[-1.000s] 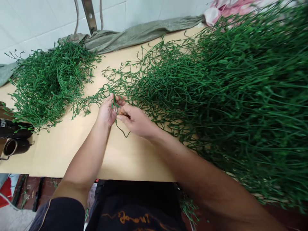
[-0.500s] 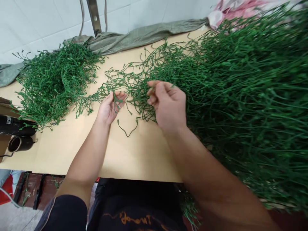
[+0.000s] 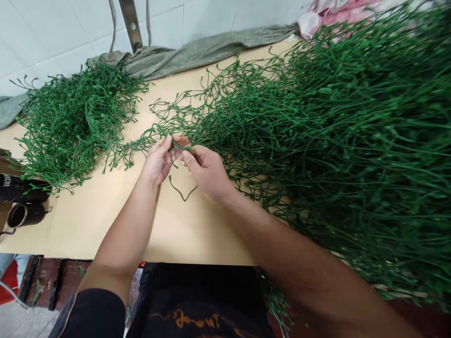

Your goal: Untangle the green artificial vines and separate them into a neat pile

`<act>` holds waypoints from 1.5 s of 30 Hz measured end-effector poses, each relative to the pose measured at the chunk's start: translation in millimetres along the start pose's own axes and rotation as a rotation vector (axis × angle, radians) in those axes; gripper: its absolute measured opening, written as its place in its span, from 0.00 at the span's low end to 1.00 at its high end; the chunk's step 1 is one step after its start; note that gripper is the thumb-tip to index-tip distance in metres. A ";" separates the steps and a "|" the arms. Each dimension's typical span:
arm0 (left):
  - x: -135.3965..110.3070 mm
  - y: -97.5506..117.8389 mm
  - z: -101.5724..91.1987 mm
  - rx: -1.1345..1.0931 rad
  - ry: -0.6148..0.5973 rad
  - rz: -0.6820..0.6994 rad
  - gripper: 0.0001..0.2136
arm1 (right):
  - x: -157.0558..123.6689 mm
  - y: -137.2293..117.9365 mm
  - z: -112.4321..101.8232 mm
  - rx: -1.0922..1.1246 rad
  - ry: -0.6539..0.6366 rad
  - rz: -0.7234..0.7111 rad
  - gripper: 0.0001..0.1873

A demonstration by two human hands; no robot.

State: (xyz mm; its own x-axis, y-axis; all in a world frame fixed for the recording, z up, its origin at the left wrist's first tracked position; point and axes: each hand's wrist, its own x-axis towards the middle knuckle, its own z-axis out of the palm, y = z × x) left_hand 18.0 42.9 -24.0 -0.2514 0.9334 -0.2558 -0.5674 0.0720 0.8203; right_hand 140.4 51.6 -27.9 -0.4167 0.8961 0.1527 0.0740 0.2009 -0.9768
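My left hand [image 3: 162, 157] is closed, palm up, pinching a green plastic stem [image 3: 172, 155] between thumb and fingers. My right hand [image 3: 204, 169] meets it from the right, its thumb and forefinger pressed together on the green piece. How the pieces join there is too small to make out. Just below the hands, a single V-shaped green stem [image 3: 183, 195] lies on the tan tabletop [image 3: 197, 234]. Right of my hands spreads a large heap of long green stems [image 3: 317, 126] with small budded tips. Thinner strands [image 3: 183, 112] trail behind my hands.
A smaller green pile [image 3: 77, 122] rests at the back left. On the left edge are a black mug [image 3: 26, 215] and a black cylinder [image 3: 21, 188]. Grey-green cloth [image 3: 204, 51] runs along the tiled wall, with a pink cloth [image 3: 331, 21] at the back right.
My right hand has come left and down from over the large heap to my left hand. My left hand stays in nearly the same place, still pinching its stem.
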 end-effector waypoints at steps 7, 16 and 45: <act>1.9 -1.6 -3.5 -0.012 -0.048 0.012 0.09 | 1.5 -2.7 1.0 0.172 -0.001 0.069 0.15; 3.0 -4.9 -1.1 -0.108 0.029 0.056 0.12 | 1.5 -7.3 -3.2 -0.119 -0.223 -0.088 0.11; 2.1 -5.3 -1.8 -0.008 -0.101 0.010 0.10 | 3.8 2.7 -4.0 -0.356 0.028 -0.105 0.15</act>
State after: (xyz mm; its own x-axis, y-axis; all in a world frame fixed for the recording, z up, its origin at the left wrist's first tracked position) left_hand 19.1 43.8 -29.9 -0.1772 0.9648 -0.1945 -0.5715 0.0600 0.8184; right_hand 142.6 57.2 -29.3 -0.4140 0.8729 0.2580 0.3445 0.4126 -0.8433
